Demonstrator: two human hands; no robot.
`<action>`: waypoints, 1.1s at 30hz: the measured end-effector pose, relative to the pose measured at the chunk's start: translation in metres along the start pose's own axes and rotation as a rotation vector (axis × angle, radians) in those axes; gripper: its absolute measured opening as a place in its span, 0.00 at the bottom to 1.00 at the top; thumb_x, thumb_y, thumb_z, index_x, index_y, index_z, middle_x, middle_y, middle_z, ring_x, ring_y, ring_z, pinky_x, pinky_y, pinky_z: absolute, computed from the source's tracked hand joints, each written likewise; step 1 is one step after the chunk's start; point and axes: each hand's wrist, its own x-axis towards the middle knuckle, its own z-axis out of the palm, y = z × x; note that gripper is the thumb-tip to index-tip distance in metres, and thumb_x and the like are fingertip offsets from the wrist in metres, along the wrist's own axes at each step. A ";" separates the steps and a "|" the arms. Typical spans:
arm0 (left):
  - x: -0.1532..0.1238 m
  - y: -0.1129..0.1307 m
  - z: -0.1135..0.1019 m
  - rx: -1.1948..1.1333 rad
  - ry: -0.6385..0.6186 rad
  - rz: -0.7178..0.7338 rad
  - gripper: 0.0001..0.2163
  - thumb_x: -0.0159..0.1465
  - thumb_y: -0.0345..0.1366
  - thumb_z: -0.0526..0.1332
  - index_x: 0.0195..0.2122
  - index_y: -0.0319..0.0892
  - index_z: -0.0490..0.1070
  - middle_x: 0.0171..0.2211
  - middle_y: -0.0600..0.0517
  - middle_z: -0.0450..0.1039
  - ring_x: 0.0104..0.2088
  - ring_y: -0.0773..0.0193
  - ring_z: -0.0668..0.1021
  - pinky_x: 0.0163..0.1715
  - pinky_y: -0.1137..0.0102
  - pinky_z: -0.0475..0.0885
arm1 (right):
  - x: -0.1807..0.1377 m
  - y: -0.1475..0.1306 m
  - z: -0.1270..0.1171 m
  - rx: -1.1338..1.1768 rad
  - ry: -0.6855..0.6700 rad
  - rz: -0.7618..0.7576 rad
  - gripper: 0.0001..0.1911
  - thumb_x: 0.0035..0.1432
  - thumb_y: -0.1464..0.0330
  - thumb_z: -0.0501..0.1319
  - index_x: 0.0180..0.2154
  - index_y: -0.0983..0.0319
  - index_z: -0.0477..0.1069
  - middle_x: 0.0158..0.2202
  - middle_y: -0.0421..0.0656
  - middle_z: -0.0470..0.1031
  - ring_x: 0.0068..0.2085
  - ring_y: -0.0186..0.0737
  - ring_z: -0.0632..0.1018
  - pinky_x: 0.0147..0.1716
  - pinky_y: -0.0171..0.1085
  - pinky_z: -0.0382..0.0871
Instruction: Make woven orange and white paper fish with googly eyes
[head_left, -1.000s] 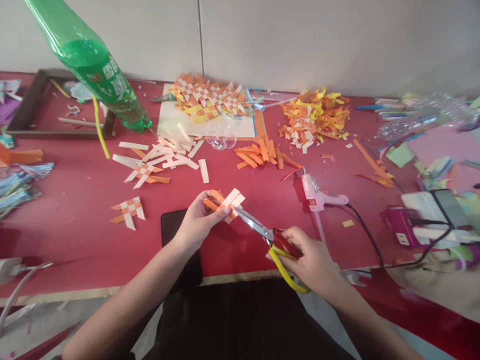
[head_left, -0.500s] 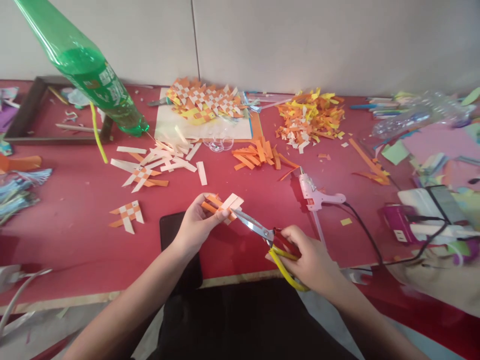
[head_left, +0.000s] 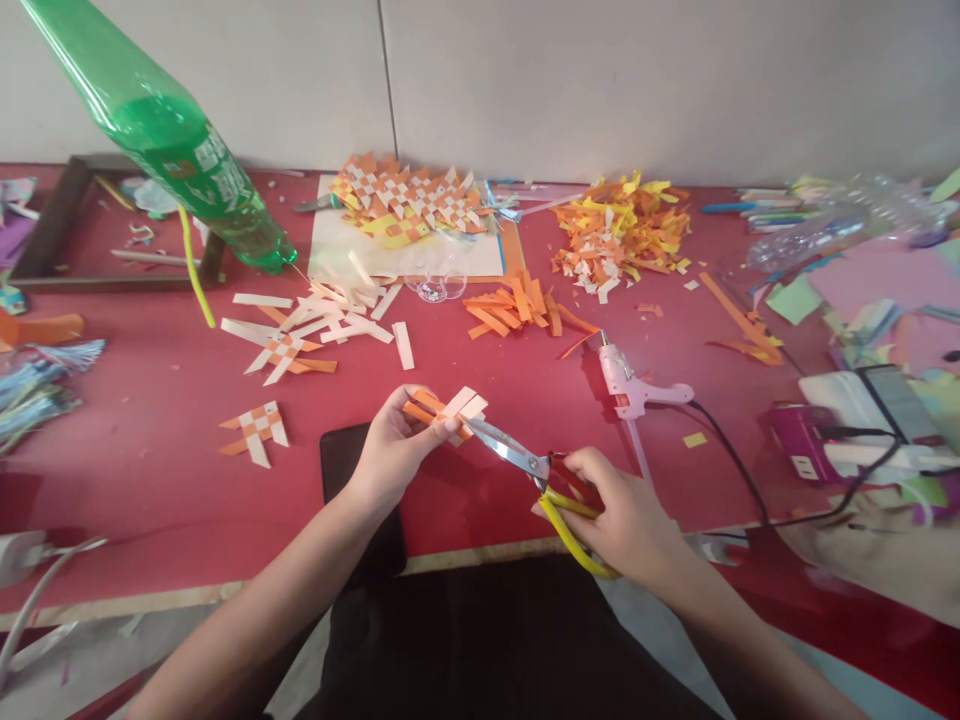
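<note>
Pinched between the thumb and fingers of my left hand (head_left: 401,440) is a small woven paper piece (head_left: 465,403) of orange and cream strips. My right hand (head_left: 619,510) grips scissors (head_left: 517,455) by their handles, one yellow and one red. The blade tips lie against the woven piece, right by my left thumb. Whether paper sits between the blades is hard to make out. Left of my hands, a finished-looking woven fish shape (head_left: 259,430) lies flat on the red table (head_left: 480,520). Another woven piece (head_left: 281,352) rests at the edge of the loose cream strips (head_left: 337,315).
A tall green bottle (head_left: 187,160) stands back left beside a dark frame (head_left: 112,285). Orange strips (head_left: 517,305) and a pile of paper scraps (head_left: 622,235) lie behind my hands. A pink glue gun (head_left: 630,385) with a cord is at right. A black phone (head_left: 345,465) lies under my left wrist.
Almost nothing differs. Both hands, the woven paper piece and the scissors keep practically the same place; the view has shifted very slightly.
</note>
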 end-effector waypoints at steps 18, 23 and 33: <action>0.000 0.002 -0.002 -0.007 -0.045 -0.014 0.12 0.56 0.34 0.71 0.34 0.42 0.67 0.26 0.56 0.78 0.29 0.68 0.81 0.35 0.74 0.75 | 0.002 -0.007 -0.001 0.151 -0.083 0.090 0.20 0.53 0.50 0.63 0.38 0.57 0.64 0.34 0.43 0.80 0.33 0.44 0.82 0.26 0.33 0.69; -0.001 0.006 -0.001 0.014 -0.062 -0.023 0.12 0.56 0.34 0.71 0.34 0.42 0.68 0.27 0.55 0.79 0.28 0.66 0.81 0.35 0.72 0.75 | 0.001 -0.007 0.001 0.154 -0.060 0.061 0.20 0.53 0.51 0.64 0.38 0.58 0.64 0.31 0.43 0.79 0.30 0.42 0.81 0.25 0.33 0.68; -0.001 0.007 0.001 0.024 -0.089 -0.034 0.12 0.56 0.34 0.71 0.34 0.42 0.68 0.26 0.55 0.79 0.28 0.66 0.81 0.35 0.71 0.76 | -0.001 -0.005 0.003 0.128 -0.089 0.088 0.22 0.52 0.49 0.63 0.37 0.58 0.64 0.30 0.42 0.78 0.30 0.42 0.80 0.25 0.34 0.68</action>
